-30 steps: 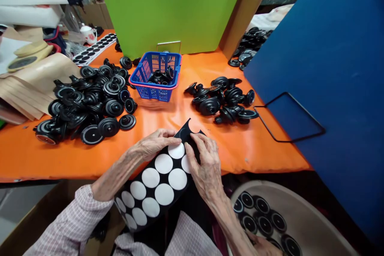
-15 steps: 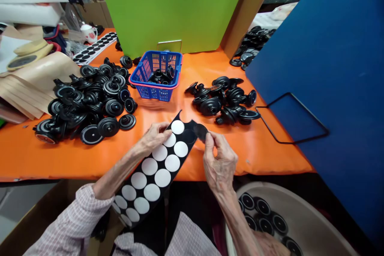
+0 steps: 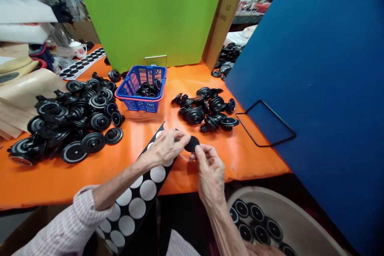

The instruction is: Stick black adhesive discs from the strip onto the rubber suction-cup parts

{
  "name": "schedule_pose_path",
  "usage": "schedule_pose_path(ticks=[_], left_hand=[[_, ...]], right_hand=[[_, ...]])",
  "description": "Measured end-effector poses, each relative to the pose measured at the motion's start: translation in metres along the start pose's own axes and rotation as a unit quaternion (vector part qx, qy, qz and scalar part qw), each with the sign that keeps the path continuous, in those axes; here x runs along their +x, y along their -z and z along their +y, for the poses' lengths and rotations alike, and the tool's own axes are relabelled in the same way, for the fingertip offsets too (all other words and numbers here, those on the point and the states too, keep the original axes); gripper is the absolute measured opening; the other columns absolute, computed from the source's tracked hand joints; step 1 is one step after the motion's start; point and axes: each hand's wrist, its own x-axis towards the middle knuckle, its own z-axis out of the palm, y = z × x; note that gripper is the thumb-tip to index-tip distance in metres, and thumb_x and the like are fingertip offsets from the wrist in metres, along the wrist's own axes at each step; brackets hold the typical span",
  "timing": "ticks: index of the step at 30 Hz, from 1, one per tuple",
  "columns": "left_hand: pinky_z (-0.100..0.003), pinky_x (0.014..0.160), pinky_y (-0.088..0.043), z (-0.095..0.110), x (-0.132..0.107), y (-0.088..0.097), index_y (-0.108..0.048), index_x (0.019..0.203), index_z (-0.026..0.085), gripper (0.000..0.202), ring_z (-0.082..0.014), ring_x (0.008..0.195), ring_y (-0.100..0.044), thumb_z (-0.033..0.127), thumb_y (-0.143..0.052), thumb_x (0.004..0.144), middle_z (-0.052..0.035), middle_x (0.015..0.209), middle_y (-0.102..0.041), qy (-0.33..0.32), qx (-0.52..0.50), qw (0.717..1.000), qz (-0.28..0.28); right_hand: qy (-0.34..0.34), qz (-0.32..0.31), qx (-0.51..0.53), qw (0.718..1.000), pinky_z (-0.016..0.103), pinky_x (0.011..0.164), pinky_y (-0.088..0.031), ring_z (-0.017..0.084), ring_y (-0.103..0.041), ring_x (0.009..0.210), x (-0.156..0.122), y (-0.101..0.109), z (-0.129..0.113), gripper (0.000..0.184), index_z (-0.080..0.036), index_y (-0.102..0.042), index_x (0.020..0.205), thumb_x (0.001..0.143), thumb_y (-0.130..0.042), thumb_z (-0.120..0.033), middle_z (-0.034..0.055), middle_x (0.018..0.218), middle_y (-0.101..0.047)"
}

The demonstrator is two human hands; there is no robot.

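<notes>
A round black adhesive disc [image 3: 192,144] is held up between my two hands over the orange table. My right hand [image 3: 211,172] pinches its lower right edge between thumb and fingers. At its upper left edge, the fingertips of my left hand [image 3: 166,146] are closed on it. Under my left hand and forearm lies a black strip with white circles [image 3: 147,190], sloping down toward my lap and partly covered. Beyond my hands is a small pile of black wheel-shaped parts [image 3: 195,115].
A larger heap of black parts [image 3: 75,120] lies left. A blue basket [image 3: 141,104] with black pieces stands behind, before a green panel [image 3: 150,16]. A blue panel [image 3: 324,88] with a wire handle [image 3: 280,126] bounds the right. Below sits a pale tub [image 3: 300,208] holding discs.
My left hand has left the strip's edge and moved right to the black disc. The disc is now away from the strip, still in my right hand. The view has shifted right.
</notes>
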Motion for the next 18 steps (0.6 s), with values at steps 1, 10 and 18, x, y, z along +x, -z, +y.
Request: schedule_pose_path(ticks=[1,10,18], left_hand=[[-0.032,0.073,-0.04,0.002,0.011,-0.006,-0.06,0.077,0.02,0.017,-0.0204,0.074,-0.056,0.035,-0.066,0.075,-0.0028,0.071,-0.058,-0.026,0.059,0.997,0.043],[-0.039,0.093,-0.036,-0.012,0.075,-0.05,-0.056,0.108,0.017,0.028,-0.0321,0.112,-0.052,0.018,-0.06,0.081,-0.0153,0.12,-0.054,-0.128,0.32,0.937,0.06],[-0.032,0.07,-0.049,-0.009,0.052,0.002,-0.054,0.084,0.017,0.017,-0.015,0.066,-0.06,0.029,-0.063,0.078,-0.0016,0.073,-0.061,-0.023,0.018,1.0,-0.013]], right_hand=[[0.006,0.033,0.004,0.999,0.026,0.061,-0.051,0.012,-0.061,0.059,0.004,0.005,-0.001,0.031,-0.019,-0.056,0.08,0.081,-0.064,-0.049,-0.0027,0.064,-0.06],[-0.038,0.042,0.036,0.998,0.023,0.058,-0.046,0.011,-0.057,0.062,0.002,0.049,0.006,0.036,-0.02,-0.058,0.086,0.072,-0.073,-0.049,-0.0029,0.072,-0.058],[0.027,0.002,0.043,0.999,0.033,0.083,-0.054,0.017,-0.065,0.091,0.028,0.029,-0.003,0.045,-0.025,-0.051,0.109,0.075,-0.07,-0.047,0.0048,0.108,-0.062]])
